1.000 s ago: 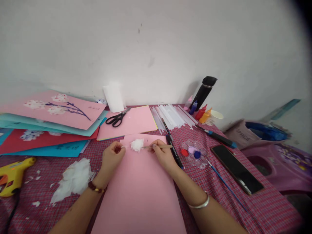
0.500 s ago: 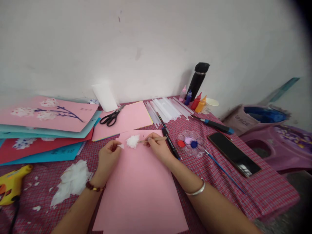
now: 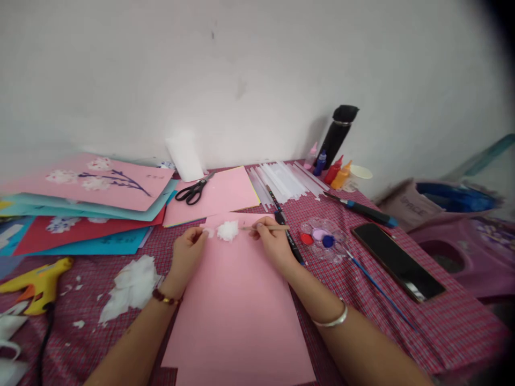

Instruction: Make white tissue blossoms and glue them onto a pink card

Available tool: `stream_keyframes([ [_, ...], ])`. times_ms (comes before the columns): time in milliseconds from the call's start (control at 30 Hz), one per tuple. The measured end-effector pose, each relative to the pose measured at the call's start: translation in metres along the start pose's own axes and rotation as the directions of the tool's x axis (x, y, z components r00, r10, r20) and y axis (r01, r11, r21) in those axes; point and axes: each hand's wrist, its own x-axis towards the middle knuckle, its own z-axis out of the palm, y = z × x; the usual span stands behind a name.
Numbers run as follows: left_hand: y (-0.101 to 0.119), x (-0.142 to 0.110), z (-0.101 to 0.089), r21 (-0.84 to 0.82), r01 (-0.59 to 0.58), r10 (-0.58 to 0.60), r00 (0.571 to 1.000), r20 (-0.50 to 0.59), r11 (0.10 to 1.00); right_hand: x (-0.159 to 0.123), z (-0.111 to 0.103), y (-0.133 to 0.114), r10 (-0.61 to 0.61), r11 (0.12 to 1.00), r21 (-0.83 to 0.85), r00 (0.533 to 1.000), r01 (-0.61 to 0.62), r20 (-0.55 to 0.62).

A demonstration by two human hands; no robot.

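A long pink sheet of paper (image 3: 241,305) lies in front of me, with a round tuft of crumpled white tissue (image 3: 228,230) near its top. My right hand (image 3: 273,244) grips a thin wooden stick (image 3: 277,228), its tip close to the tuft's right side. Left of the tuft, my left hand (image 3: 188,249) has its fingers pinched on a small pale tissue piece (image 3: 210,232), partly hidden by the fingertips. A pile of torn white tissue (image 3: 131,287) sits on the checked cloth beside my left forearm.
Finished flower pictures (image 3: 132,187), black scissors (image 3: 192,191) and a yellow glue gun (image 3: 42,284) are to the left. Rightward are a marker (image 3: 295,246), paint palette (image 3: 322,252), blue brush (image 3: 382,289), phone (image 3: 396,260), paint bottles (image 3: 333,170) and black flask (image 3: 338,134).
The view has shifted slightly left. My right hand draws the stick's tip back a little from the tuft, while my left hand stays beside it, lower on the paper.
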Motion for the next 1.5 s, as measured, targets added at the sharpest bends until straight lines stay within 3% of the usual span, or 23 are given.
stream_keyframes([
  [133, -0.008, 0.003, 0.0, -0.04, 0.001, -0.002, 0.999, -0.032, 0.999, -0.003, 0.0, 0.0, 0.013, 0.999, -0.038, 1.0, -0.012, 0.011],
  [300, -0.004, 0.001, -0.001, -0.048, 0.002, -0.002, 1.0, 0.007, 0.999, 0.001, 0.003, 0.005, 0.014, 0.989, -0.149, 0.999, -0.007, 0.042],
  [433, -0.002, 0.001, -0.001, -0.006, -0.015, 0.015, 1.0, -0.001, 1.0, 0.005, 0.005, 0.003, 0.03, 0.996, -0.082, 0.994, -0.021, 0.104],
  [600, -0.001, 0.004, -0.004, 0.158, -0.116, 0.125, 0.991, -0.048, 0.981, 0.009, 0.007, 0.005, 0.045, 0.999, 0.023, 0.995, -0.047, 0.084],
  [700, 0.009, 0.003, -0.008, 0.234, -0.175, 0.193, 0.98, -0.056, 0.956, 0.011, 0.008, 0.008, 0.049, 0.999, 0.01, 0.995, -0.05, 0.091],
  [833, 0.032, -0.009, -0.009, 0.203, -0.211, 0.206, 0.977, 0.046, 0.956, 0.011, 0.006, 0.006, 0.05, 0.999, -0.008, 0.997, -0.05, 0.062],
  [967, 0.042, -0.019, -0.004, 0.127, -0.17, 0.158, 0.983, 0.095, 0.977, 0.011, 0.0, 0.005, 0.073, 0.996, -0.059, 0.996, -0.071, 0.045],
  [1100, 0.036, -0.016, 0.002, 0.013, -0.026, 0.025, 0.996, 0.087, 1.0, 0.011, 0.001, 0.01, 0.077, 0.987, -0.151, 0.99, -0.058, 0.117],
  [1300, 0.025, -0.009, 0.008, -0.071, 0.061, -0.055, 0.995, 0.083, 0.996, 0.013, 0.009, 0.011, 0.088, 0.994, -0.069, 0.988, -0.08, 0.127],
  [1400, 0.025, -0.011, 0.007, -0.052, 0.021, -0.016, 0.996, 0.089, 0.998, 0.014, 0.011, 0.012, 0.072, 0.996, -0.067, 0.991, -0.065, 0.11],
  [1500, 0.032, -0.016, 0.006, 0.013, -0.15, 0.146, 0.977, 0.156, 0.989, 0.014, 0.011, 0.014, 0.064, 0.994, -0.09, 0.993, -0.054, 0.104],
])
